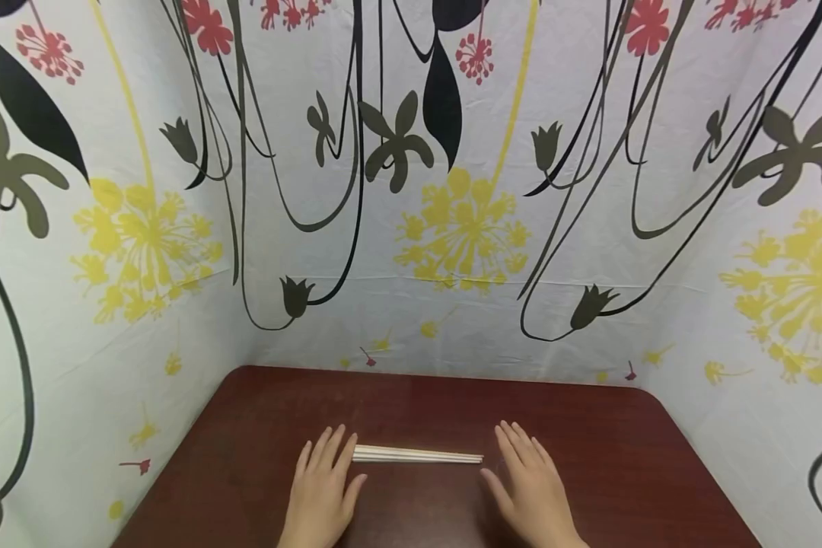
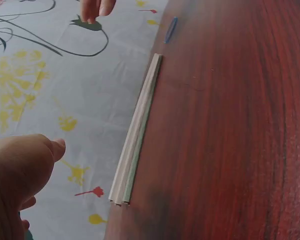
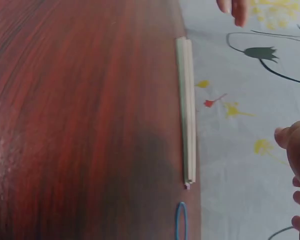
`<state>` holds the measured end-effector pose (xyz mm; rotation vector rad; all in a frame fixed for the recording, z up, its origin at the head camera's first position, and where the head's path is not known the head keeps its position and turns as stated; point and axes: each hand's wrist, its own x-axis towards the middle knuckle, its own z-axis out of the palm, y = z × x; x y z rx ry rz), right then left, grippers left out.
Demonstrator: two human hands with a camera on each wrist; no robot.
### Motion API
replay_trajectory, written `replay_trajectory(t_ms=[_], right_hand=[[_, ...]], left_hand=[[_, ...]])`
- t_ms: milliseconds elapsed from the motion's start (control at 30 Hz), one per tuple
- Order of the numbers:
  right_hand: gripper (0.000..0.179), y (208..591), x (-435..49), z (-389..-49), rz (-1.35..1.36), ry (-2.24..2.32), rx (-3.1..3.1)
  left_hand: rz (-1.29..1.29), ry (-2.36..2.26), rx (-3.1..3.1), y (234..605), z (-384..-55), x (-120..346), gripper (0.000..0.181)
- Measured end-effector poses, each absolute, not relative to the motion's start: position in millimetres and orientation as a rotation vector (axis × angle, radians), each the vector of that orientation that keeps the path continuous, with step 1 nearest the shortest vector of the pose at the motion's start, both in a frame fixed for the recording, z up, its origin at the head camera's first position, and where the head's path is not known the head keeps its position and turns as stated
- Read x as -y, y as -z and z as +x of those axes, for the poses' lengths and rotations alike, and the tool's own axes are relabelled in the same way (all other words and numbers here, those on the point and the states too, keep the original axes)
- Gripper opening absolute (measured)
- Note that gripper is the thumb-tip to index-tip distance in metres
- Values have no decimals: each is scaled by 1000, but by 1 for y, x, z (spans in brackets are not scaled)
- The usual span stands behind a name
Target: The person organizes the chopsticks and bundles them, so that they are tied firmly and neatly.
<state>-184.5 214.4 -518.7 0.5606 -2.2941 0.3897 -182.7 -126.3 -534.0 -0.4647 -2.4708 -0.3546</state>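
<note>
A small bundle of slim pale chopsticks (image 1: 418, 455) lies crosswise on the dark red table, one of them greenish (image 2: 137, 162) along its side. My left hand (image 1: 320, 487) is by the bundle's left end, fingers straight and pointing away from me, thumb spread. Off the right end is my right hand (image 1: 533, 487), its fingers likewise stretched out. Neither hand holds anything. A thin blue loop like a rubber band (image 3: 181, 220) lies on the table just past the chopsticks' right end; it is hidden in the head view.
The wood-grain table (image 1: 267, 411) has rounded far corners. White cloth (image 1: 411, 335) printed with yellow, red and dark flowers hangs close behind it and along both sides.
</note>
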Motion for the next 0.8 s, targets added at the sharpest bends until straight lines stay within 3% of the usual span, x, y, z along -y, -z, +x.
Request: replay_trajectory(t_ms=[200, 567, 800], right_hand=[[56, 532, -207, -195, 627, -365, 2262], [57, 564, -189, -210, 724, -253, 2331], [55, 573, -181, -218, 770, -241, 2346]], left_hand=[[-485, 353, 2501, 545, -190, 123, 61], [-533, 338, 2546, 569, -201, 112, 53], [-567, 297, 2591, 585, -214, 107, 59]])
